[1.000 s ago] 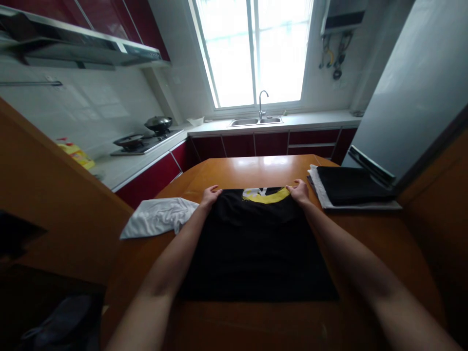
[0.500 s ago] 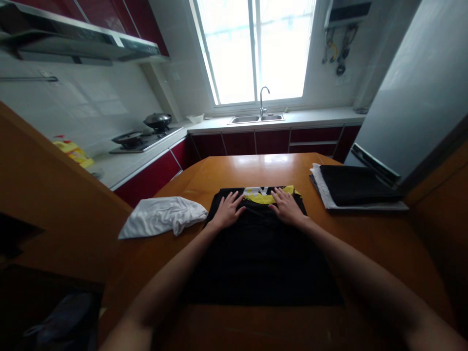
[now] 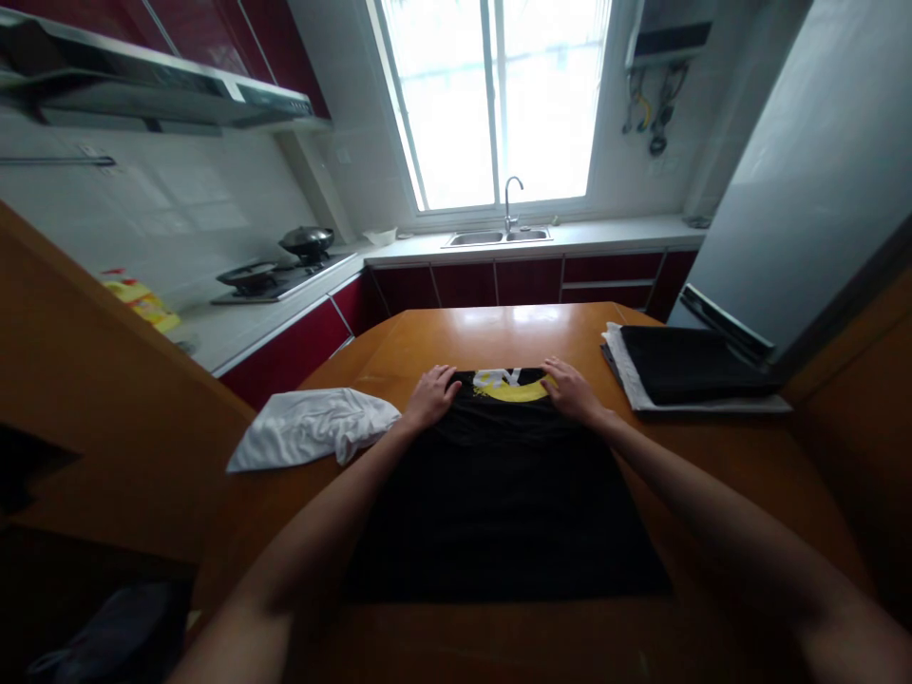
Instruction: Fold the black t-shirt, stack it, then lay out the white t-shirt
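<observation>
A black garment [image 3: 505, 513] with a yellow and white print near its far edge lies on the wooden table [image 3: 427, 332]. My left hand [image 3: 431, 394] rests on the garment's far left corner, its fingers stretched out and close together. At the far right corner, my right hand [image 3: 568, 388] lies with its fingers extended and the thumb apart. Neither hand lifts the cloth. The printed part shows between the two hands. A crumpled white cloth [image 3: 306, 427] lies left of the garment, near my left forearm.
Folded black and white cloths [image 3: 691, 366] are stacked on the table's right side, beside the fridge [image 3: 805, 171]. Beyond the table are a counter with a sink [image 3: 476, 238] and a stove [image 3: 285, 277] with two pans. A yellow bottle [image 3: 142, 302] stands at the left.
Both hands have moved outward, apart from each other, to the garment's far corners. More of the yellow and white print shows between them.
</observation>
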Motion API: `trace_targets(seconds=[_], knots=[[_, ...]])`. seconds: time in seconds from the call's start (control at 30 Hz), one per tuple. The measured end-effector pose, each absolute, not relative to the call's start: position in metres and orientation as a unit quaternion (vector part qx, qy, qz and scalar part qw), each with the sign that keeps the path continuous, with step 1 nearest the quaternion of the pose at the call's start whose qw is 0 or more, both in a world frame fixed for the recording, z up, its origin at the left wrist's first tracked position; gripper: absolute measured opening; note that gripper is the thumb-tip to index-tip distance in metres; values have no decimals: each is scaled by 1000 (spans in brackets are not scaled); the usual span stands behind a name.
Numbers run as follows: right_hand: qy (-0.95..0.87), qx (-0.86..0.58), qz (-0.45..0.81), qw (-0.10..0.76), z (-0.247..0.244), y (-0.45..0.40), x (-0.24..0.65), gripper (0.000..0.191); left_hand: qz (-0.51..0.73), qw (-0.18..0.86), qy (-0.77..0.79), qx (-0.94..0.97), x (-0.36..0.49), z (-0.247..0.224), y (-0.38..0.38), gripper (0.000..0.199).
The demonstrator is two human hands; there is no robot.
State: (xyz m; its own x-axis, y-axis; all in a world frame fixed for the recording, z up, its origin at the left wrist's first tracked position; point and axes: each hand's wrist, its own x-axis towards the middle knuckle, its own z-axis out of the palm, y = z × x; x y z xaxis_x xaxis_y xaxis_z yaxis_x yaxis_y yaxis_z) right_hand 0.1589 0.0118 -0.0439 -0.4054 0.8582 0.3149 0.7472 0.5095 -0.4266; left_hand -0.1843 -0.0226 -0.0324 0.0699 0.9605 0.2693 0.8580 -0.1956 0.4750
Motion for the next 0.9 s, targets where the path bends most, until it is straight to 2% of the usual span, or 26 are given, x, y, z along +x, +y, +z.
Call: trace_targets(seconds=[0.07,0.23,0.4,0.5,0.7,0.9], knots=[[-778,-540,156,280,-32,39,165,45,299,117,640,698,-199,-24,1,41],[-711,-594,312,209,-14,94,181,46,259,235,656,669,-227,-8,48,32],[-720,-559,375,170,-8,110,192,26,207,302,651,664,-240,-3,61,28],[-750,-529,351,185,3,116,196,17,229,329,625,670,-244,13,56,27],[-787,-481,260,285,48,121,205,15,295,231,597,709,-239,76,23,21],[-826,-429,208,302,96,82,226,21,317,103,588,737,-221,107,-48,17]])
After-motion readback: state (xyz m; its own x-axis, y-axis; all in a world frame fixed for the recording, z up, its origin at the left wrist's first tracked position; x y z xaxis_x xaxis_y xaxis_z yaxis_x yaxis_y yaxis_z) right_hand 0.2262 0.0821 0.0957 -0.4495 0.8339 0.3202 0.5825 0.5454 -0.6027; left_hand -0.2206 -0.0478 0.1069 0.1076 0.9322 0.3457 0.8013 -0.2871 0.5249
